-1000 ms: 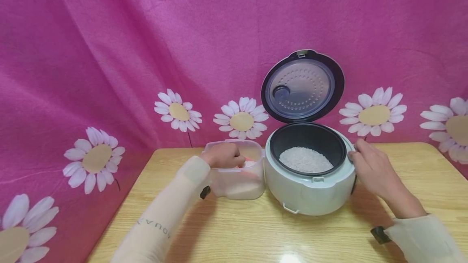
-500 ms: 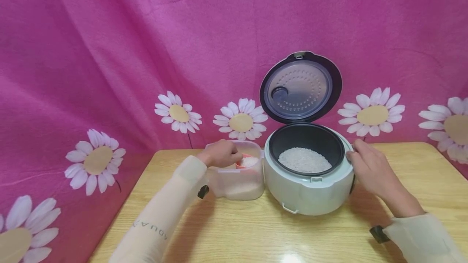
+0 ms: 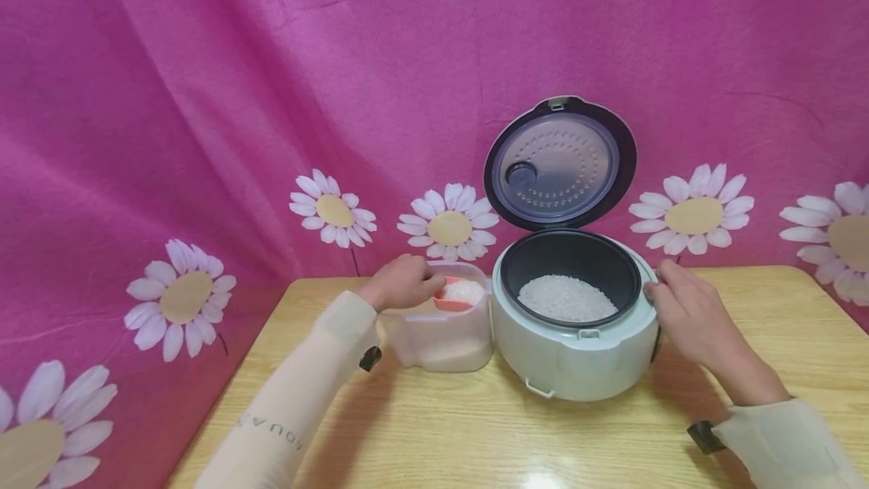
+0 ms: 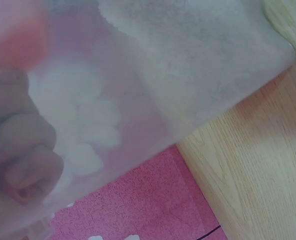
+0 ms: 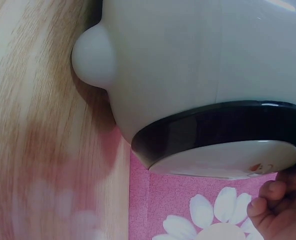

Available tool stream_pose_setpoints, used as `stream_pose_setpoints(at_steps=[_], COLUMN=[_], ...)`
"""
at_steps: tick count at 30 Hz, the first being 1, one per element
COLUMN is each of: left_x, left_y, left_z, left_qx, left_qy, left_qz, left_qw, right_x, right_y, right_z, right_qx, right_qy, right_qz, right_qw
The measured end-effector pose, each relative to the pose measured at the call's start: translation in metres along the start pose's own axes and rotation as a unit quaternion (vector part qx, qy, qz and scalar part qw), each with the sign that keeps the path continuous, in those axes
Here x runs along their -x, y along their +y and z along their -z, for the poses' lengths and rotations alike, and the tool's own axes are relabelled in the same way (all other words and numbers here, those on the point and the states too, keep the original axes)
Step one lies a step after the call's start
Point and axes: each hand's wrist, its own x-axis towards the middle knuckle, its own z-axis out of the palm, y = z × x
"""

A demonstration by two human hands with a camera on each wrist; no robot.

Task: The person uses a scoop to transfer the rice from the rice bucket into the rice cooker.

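Observation:
In the head view, my left hand point(image 3: 403, 283) grips an orange-red scoop point(image 3: 451, 305) by its handle end, at the top of a translucent plastic container point(image 3: 441, 349). White rice point(image 3: 464, 292) fills the scoop, and more rice lies in the container below. Through the cloudy container wall in the left wrist view, curled fingers point(image 4: 30, 145) show beneath the blurred scoop. To the right stands a pale green rice cooker point(image 3: 577, 364) with rice in its dark inner pot point(image 3: 560, 247). My right hand point(image 3: 695, 315) holds the cooker's right rim, its fingers curled at the edge.
The cooker's lid point(image 3: 563, 164) stands raised at the back, in front of a pink cloth point(image 3: 407, 59) with daisies. The container and cooker stand side by side on the wooden table point(image 3: 475, 429), near its back edge.
The scoop has come up out of the container's rice, full of rice. My left hand has shifted slightly left and up. My right hand stays at the cooker's rim.

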Motion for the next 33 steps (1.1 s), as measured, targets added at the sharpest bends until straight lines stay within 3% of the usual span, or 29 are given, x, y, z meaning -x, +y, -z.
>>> stream_pose_setpoints(at_steps=[11,33], left_x=[0.006,0.016], left_y=[-0.008,-0.016], left_z=[0.003,0.012], left_qx=[0.008,0.056], left_qy=[0.053,0.075], left_qz=[-0.029,-0.051], left_qw=[0.9982,0.9943], right_x=[0.0,0.001], right_y=[-0.002,-0.001], right_z=[0.001,0.0], right_qx=[0.0,0.001], right_qy=[-0.005,0.002], right_qz=[-0.005,-0.001], right_qw=[1.0,1.0])
